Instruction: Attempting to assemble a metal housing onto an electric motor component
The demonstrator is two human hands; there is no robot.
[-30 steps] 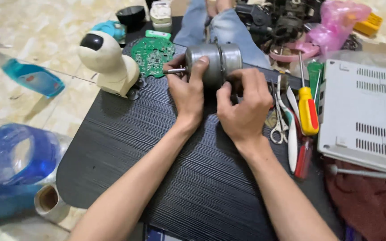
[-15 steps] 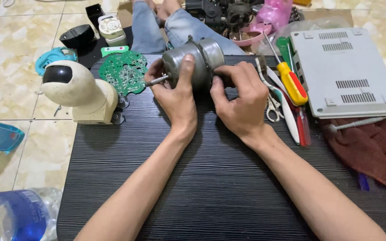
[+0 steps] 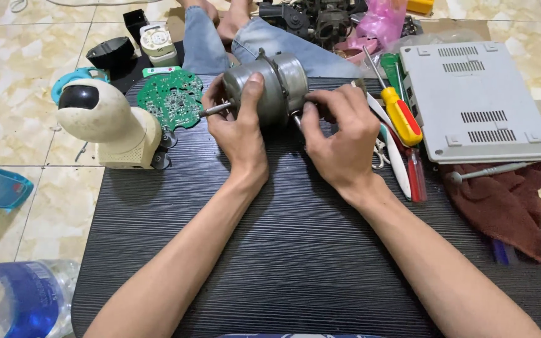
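A grey metal electric motor [image 3: 277, 84] with a shaft sticking out to the left lies on its side at the far edge of a black ridged board [image 3: 283, 250]. My left hand [image 3: 239, 128] wraps the motor's left end, thumb over the casing. My right hand [image 3: 339, 138] grips the motor's right end, fingers curled at its lower edge. Whether a tool is in that hand is hidden.
A round green circuit board [image 3: 171, 99] and a cream dome camera [image 3: 104, 122] sit left. Screwdrivers, one with a yellow-red handle [image 3: 401, 119], lie right beside a grey vented box [image 3: 474, 100] on a brown cloth [image 3: 508, 200]. A plastic bottle [image 3: 14, 300] lies bottom left.
The view has shifted, so everything sits lower and more to the right in frame. Both hands stay on the motor; the right hand's fingers have curled tighter at its end.
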